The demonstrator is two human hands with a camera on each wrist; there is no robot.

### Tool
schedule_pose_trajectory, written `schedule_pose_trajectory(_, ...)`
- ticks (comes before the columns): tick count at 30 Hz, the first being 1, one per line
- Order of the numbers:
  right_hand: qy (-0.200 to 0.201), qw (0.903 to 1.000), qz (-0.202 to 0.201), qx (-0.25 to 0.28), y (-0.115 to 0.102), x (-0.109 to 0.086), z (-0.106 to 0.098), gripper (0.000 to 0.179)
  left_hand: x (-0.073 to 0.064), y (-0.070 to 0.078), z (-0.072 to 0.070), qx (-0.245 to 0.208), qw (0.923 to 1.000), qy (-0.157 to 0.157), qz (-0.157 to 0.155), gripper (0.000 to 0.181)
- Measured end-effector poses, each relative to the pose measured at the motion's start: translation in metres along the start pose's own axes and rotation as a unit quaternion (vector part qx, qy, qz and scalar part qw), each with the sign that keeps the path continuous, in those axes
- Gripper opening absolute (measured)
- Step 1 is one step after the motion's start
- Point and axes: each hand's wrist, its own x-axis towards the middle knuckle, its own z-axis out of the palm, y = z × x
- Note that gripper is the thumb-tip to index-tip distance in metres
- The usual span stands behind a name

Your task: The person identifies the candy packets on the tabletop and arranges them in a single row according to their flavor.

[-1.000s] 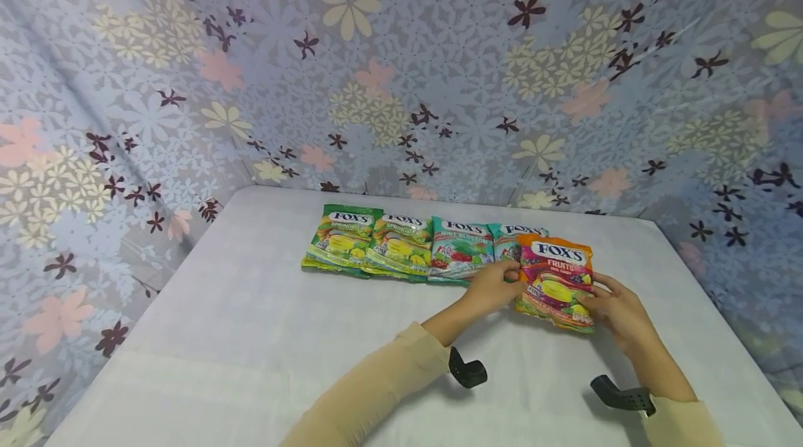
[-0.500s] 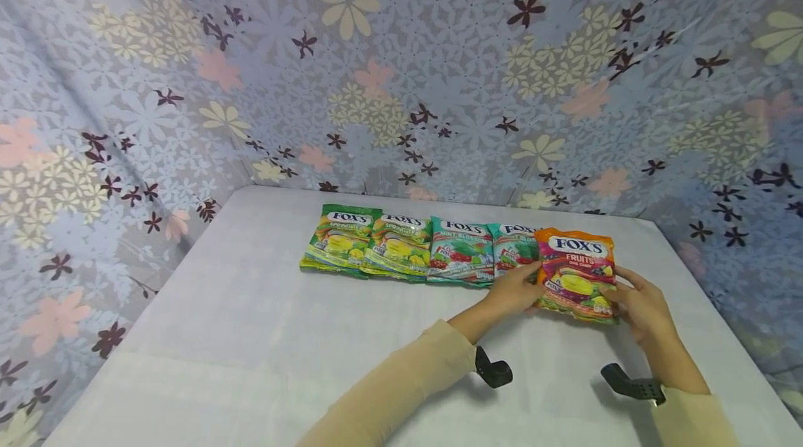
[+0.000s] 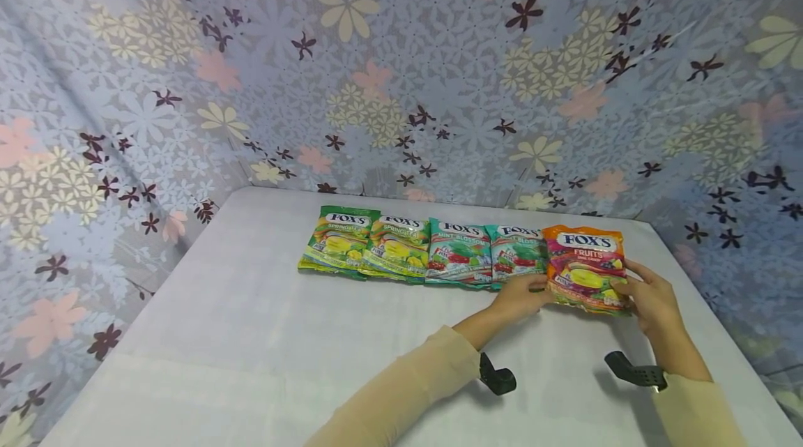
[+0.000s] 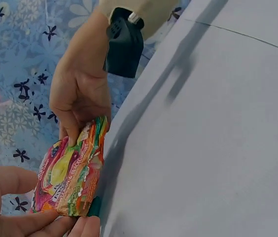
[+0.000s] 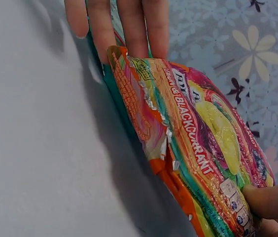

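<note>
An orange and magenta bag of Fox's Fruits candy [image 3: 585,267] is tilted at the right end of a row of candy bags. My right hand [image 3: 655,297] grips its right edge, thumb on the front and fingers behind. At the lower left corner, my left hand [image 3: 522,296] touches the bag with fairly straight fingers, seen in the right wrist view as left-hand fingers [image 5: 131,29] beside the bag's edge. Directly left lies a teal Mint Blossom bag [image 3: 517,252], partly covered by the orange bag. The left wrist view shows the orange bag [image 4: 67,173] between both hands.
Another teal Mint Blossom bag [image 3: 460,253] and two green Spring Tea bags [image 3: 396,248] continue the row leftward. All lie on a white-covered table [image 3: 251,349]. Floral fabric [image 3: 401,84] stands behind the table and along its sides.
Both hands have carried the orange bag right and slightly away from the person, uncovering more of the right teal bag. The left hand's fingers have slid down to the bag's lower corner.
</note>
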Motion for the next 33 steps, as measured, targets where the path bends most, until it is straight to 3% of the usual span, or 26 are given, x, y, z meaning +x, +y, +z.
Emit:
schedule_pose_trajectory(6, 0.003, 0.9987, 0.038, 0.034, 0.004, 0.011, -0.004, 0.071, 0.001, 0.002, 0.005, 0.0, 0.9999, -0.015, -0.007, 0.04)
schedule_pose_trajectory(13, -0.035, 0.9979, 0.047, 0.027, 0.005, 0.032, -0.011, 0.074, 0.005, 0.006, 0.011, -0.004, 0.9998, -0.017, -0.001, 0.043)
schedule_pose_trajectory(18, -0.058, 0.9973, 0.037, 0.024, 0.006, 0.043, -0.017, 0.075, 0.009, 0.006, 0.017, -0.083, 0.9959, -0.013, -0.031, 0.041)
schedule_pose_trajectory(21, -0.05, 0.9984, 0.027, 0.004, 0.006, 0.046, -0.016, 0.074, 0.011, 0.007, 0.019, -0.118, 0.9921, -0.009, -0.043, 0.039)
schedule_pose_trajectory(33, 0.028, 0.999, 0.012, -0.034, 0.006, 0.048, -0.002, 0.063, 0.011, 0.007, 0.017, -0.138, 0.9899, -0.008, -0.032, 0.036)
